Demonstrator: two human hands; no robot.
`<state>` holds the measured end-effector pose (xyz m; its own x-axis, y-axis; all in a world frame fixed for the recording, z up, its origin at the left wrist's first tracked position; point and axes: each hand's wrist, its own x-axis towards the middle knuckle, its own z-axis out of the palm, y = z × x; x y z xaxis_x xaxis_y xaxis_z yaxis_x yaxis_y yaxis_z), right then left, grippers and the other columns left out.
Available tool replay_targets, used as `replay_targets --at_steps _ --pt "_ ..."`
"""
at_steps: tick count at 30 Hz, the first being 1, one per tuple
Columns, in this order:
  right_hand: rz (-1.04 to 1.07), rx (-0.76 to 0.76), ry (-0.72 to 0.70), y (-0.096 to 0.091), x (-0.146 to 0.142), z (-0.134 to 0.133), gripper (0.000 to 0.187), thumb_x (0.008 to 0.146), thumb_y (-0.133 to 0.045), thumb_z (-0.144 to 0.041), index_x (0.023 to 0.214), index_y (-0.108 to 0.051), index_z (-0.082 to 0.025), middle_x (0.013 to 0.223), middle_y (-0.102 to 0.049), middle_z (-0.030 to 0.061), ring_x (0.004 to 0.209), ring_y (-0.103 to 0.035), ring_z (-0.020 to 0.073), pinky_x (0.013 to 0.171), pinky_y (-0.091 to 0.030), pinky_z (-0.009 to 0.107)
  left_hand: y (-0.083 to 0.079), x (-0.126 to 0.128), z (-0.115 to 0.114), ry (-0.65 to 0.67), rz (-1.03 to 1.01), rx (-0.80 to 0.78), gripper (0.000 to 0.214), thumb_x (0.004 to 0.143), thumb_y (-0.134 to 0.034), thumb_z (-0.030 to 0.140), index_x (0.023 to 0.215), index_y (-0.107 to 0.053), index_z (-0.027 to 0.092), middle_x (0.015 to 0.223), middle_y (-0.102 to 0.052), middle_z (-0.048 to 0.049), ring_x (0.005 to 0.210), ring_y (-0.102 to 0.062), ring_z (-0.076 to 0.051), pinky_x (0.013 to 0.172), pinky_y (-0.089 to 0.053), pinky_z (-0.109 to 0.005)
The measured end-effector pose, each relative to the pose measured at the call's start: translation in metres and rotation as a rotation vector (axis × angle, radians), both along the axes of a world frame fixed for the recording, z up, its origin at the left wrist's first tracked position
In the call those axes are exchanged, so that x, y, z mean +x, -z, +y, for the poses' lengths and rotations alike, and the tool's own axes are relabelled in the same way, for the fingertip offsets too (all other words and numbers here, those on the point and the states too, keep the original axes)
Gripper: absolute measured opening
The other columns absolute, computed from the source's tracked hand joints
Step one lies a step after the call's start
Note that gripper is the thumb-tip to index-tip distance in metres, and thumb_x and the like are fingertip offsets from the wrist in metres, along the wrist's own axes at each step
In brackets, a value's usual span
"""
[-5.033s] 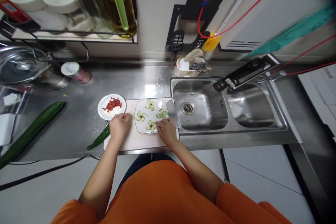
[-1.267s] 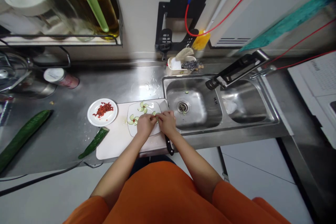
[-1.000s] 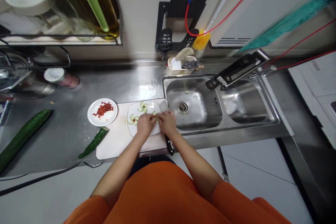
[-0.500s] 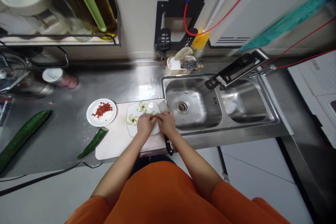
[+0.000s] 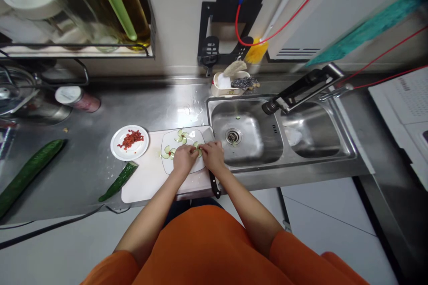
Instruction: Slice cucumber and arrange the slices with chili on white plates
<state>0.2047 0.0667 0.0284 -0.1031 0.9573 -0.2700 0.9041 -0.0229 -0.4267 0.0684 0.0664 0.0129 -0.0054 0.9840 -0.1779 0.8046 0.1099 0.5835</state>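
My left hand [image 5: 183, 160] and my right hand [image 5: 213, 156] meet over the right side of a clear, square plate [image 5: 167, 166]. Both have their fingertips pinched on pale green cucumber slices [image 5: 198, 147], partly hidden by the fingers. Elsewhere on the plate, more slices form a pinwheel flower [image 5: 167, 152] at the left and another flower [image 5: 182, 135] at the back, each with a small red centre. Under the plate lies a white cutting board [image 5: 142, 182]. A knife with a black handle [image 5: 214, 183] rests along the board's right side, its blade partly covered by my right hand.
Left of the board are a white plate [image 5: 113, 147] with red bits [image 5: 131, 138], a cut cucumber piece [image 5: 118, 181] and a long cucumber [image 5: 30, 169]. A pinkish can [image 5: 80, 99] stands behind. To the right are a double sink [image 5: 254, 136] and a black faucet [image 5: 294, 89].
My fingertips have parted slightly, with the right hand a little farther right. More of the slices between them shows. The other things on the counter stay in place.
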Motion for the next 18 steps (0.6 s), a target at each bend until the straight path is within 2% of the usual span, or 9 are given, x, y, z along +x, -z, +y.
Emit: replay_targets --at_steps 6,11,18 --pt "-0.075 -0.027 0.044 -0.005 -0.004 0.009 0.027 0.091 -0.045 -0.036 0.095 -0.071 -0.028 0.1 -0.064 0.0057 0.106 -0.039 0.0243 0.074 -0.03 0.032 -0.005 -0.014 -0.004 -0.04 0.008 0.048 0.014 0.077 -0.06 0.027 0.081 -0.071 0.018 0.083 -0.069 -0.005 0.082 -0.06 -0.018 0.081 -0.043 -0.029" --pt "-0.136 -0.068 0.059 -0.01 -0.012 0.019 0.026 0.089 -0.047 -0.034 0.091 -0.072 -0.026 0.098 -0.064 0.0076 0.105 -0.04 0.0248 0.075 -0.031 0.033 -0.007 -0.025 -0.008 -0.092 0.019 0.046 0.011 0.076 -0.061 0.025 0.078 -0.07 0.02 0.084 -0.069 -0.0043 0.083 -0.061 -0.018 0.081 -0.044 -0.029" --pt "-0.16 -0.094 0.045 -0.008 -0.016 0.024 0.026 0.087 -0.047 -0.03 0.085 -0.072 -0.023 0.095 -0.065 0.0087 0.104 -0.042 0.0257 0.074 -0.032 0.034 -0.007 -0.029 -0.01 -0.096 0.021 0.042 0.013 0.076 -0.06 0.026 0.08 -0.071 0.019 0.084 -0.069 -0.0039 0.082 -0.061 -0.018 0.081 -0.044 -0.028"
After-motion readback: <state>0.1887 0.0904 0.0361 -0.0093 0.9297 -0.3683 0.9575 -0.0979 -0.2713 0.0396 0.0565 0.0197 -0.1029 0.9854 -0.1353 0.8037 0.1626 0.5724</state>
